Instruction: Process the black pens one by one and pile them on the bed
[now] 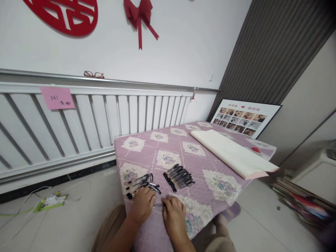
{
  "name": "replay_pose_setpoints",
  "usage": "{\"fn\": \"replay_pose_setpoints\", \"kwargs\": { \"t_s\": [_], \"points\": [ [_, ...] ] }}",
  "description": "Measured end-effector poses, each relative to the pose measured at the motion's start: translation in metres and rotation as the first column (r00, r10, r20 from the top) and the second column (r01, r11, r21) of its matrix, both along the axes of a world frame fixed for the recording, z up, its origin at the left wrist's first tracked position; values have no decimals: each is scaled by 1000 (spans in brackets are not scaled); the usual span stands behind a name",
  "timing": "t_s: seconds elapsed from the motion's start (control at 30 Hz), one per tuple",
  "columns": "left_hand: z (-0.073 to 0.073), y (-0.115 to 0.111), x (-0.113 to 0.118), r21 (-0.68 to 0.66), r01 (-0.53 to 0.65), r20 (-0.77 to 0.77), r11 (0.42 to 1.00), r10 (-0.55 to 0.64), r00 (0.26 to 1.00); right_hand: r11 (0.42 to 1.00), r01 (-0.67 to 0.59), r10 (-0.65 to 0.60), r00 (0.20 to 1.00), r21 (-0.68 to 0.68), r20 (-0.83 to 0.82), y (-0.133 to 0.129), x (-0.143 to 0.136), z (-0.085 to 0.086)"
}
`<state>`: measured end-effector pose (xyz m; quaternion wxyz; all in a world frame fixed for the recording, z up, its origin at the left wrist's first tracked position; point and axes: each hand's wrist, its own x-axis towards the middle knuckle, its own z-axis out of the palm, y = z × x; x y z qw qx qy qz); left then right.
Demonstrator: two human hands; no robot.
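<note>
A pen with a clear barrel [158, 205] spans the gap between my two hands, low over the near end of the table. My left hand [143, 203] is closed around its left end, right beside a loose pile of black-capped pens [141, 184]. Curled fingers of my right hand [174, 213] grip the other end, where a dark tip shows. Both ends of the pen are mostly hidden by my fingers. Farther right, several more pens [178, 176] lie side by side in a neat slanted row, apart from my hands.
A purple floral cloth [168, 140] covers the table. Folded cream paper [231, 150] lies on its right half, near a small red item [256, 149]. A photo board [241, 117] leans at the back. A white radiator [91, 122] stands behind; a power strip [54, 202] lies on the floor.
</note>
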<state>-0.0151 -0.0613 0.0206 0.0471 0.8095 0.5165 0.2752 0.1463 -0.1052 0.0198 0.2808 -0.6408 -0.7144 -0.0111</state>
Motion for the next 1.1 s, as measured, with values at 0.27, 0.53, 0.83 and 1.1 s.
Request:
{"fn": "replay_pose_setpoints", "kwargs": {
  "t_s": [0.27, 0.53, 0.83, 1.1],
  "points": [
    [8, -14, 3, -119, 162, -132, 980, -177, 975, 990, -140, 138, 988, -27, -70, 1, 2, -2],
    [6, -13, 4, -151, 150, -125, 977, -169, 978, 995, -96, 96, 994, 5, -58, 3, 5, -8],
    [8, -13, 3, -176, 198, -128, 964, -222, 967, 990, -138, 137, 986, -3, -99, 1, 4, 0],
    [7, -14, 5, -147, 137, -113, 980, -154, 982, 993, -98, 108, 980, 69, -169, 5, 5, -15]
  ]
}}
